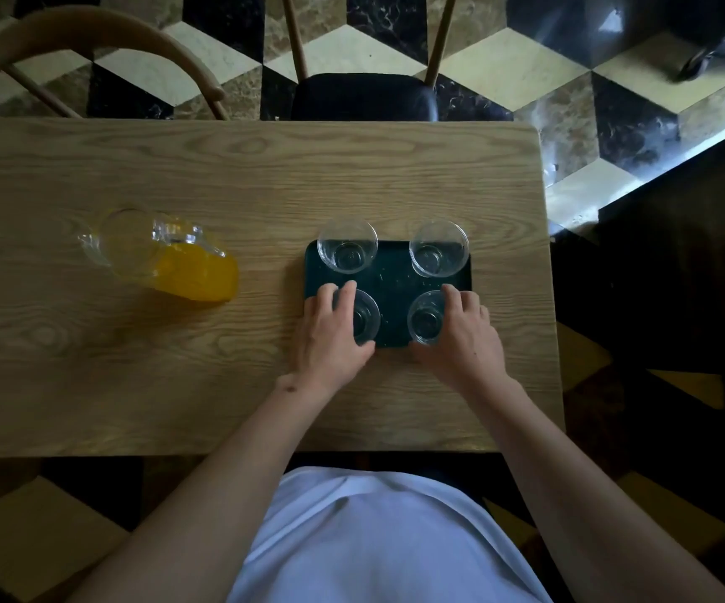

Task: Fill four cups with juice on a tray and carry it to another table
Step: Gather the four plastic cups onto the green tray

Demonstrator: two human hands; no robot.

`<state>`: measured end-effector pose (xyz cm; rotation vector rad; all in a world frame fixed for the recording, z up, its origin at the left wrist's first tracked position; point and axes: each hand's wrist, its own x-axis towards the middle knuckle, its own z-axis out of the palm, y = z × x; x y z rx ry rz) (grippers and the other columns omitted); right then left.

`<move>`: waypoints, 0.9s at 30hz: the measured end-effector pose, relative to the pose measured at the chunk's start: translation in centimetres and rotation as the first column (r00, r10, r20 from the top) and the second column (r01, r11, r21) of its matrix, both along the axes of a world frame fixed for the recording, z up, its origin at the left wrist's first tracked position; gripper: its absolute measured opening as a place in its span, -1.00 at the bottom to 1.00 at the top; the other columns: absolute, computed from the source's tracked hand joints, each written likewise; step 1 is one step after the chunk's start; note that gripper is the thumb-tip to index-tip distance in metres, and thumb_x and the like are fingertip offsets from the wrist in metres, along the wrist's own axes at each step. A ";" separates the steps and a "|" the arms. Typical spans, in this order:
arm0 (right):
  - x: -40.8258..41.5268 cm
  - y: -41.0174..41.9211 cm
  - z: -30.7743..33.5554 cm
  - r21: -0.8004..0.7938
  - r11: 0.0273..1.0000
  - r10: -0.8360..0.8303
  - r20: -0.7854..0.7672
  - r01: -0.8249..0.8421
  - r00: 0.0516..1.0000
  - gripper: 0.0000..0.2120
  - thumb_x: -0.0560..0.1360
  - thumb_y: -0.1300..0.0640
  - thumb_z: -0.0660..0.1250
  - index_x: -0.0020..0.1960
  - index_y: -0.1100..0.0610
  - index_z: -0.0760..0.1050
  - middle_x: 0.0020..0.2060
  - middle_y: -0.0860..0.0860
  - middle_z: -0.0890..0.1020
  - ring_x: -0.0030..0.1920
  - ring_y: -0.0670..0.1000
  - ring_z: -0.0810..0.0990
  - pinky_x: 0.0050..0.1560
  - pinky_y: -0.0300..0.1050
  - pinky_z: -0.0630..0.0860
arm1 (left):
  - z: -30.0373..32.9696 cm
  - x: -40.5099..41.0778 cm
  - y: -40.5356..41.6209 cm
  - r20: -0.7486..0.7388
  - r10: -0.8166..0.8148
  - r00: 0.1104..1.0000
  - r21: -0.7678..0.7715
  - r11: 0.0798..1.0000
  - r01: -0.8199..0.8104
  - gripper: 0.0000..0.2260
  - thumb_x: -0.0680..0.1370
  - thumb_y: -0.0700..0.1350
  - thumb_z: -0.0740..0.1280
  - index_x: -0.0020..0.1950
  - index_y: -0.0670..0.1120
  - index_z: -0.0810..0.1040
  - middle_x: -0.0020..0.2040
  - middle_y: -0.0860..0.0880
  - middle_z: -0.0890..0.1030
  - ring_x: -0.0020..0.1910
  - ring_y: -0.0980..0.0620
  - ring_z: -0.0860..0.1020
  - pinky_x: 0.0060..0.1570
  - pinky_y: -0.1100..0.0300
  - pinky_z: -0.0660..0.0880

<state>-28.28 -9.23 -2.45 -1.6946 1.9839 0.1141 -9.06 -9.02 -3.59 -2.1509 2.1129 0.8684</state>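
A dark tray (391,276) lies on the wooden table (134,385), right of centre. Four clear, empty cups stand on it: far left (347,245), far right (438,248), near left (365,317) and near right (425,317). My left hand (330,328) grips the near left cup, fingers curled over its rim. Around the near right cup curl the fingers of my right hand (465,328). A glass pitcher (164,254) holding orange juice stands to the left of the tray, apart from both hands.
A chair with a dark seat (362,97) stands at the table's far side, and a curved wooden chair back (104,41) at the far left. The table's right edge (552,276) runs close to the tray. The floor has a cube pattern.
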 end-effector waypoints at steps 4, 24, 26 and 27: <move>-0.3 0.2 0.1 0.027 1.000 0.013 -0.005 -0.013 1.000 -0.13 0.32 -0.11 0.49 0.49 0.05 0.15 0.29 0.07 0.39 0.22 0.14 0.45 0.10 0.08 0.48 | -0.2 0.2 0.2 -0.003 -0.021 1.000 -0.025 0.999 0.021 -0.18 0.48 0.08 0.54 0.63 -0.07 0.23 0.50 -0.11 0.35 0.41 -0.16 0.42 0.32 0.00 0.49; 20.4 -8.6 5.4 -0.050 0.953 0.277 0.546 -0.299 0.791 -0.42 0.51 0.02 0.40 0.48 0.05 0.33 0.39 0.04 0.43 0.32 0.04 0.47 0.19 -0.13 0.44 | 3.2 19.9 -0.2 -0.710 0.655 -0.260 0.406 0.078 -0.911 -0.50 0.73 0.19 -0.10 0.38 0.04 0.53 0.39 -0.08 0.59 0.32 0.00 0.57 0.15 0.06 0.50; 21.7 -9.1 4.9 -0.045 0.962 0.247 0.560 -0.269 0.791 -0.49 0.48 0.00 0.41 0.40 0.04 0.42 0.32 0.03 0.48 0.28 0.03 0.48 0.12 -0.15 0.40 | 3.1 20.8 -1.5 -0.733 0.648 -0.207 0.404 0.169 -0.899 -0.44 0.73 0.21 -0.17 0.43 0.03 0.50 0.44 -0.10 0.56 0.41 -0.03 0.52 0.33 -0.01 0.44; 22.1 -9.3 4.7 -0.047 0.967 0.230 0.577 -0.250 0.783 -0.52 0.46 -0.01 0.42 0.34 0.04 0.46 0.27 0.03 0.51 0.26 0.03 0.49 0.10 -0.14 0.39 | 3.0 21.0 -2.1 -0.739 0.646 -0.194 0.411 0.203 -0.888 -0.43 0.73 0.21 -0.19 0.42 0.02 0.49 0.46 -0.11 0.53 0.45 -0.05 0.49 0.39 -0.03 0.40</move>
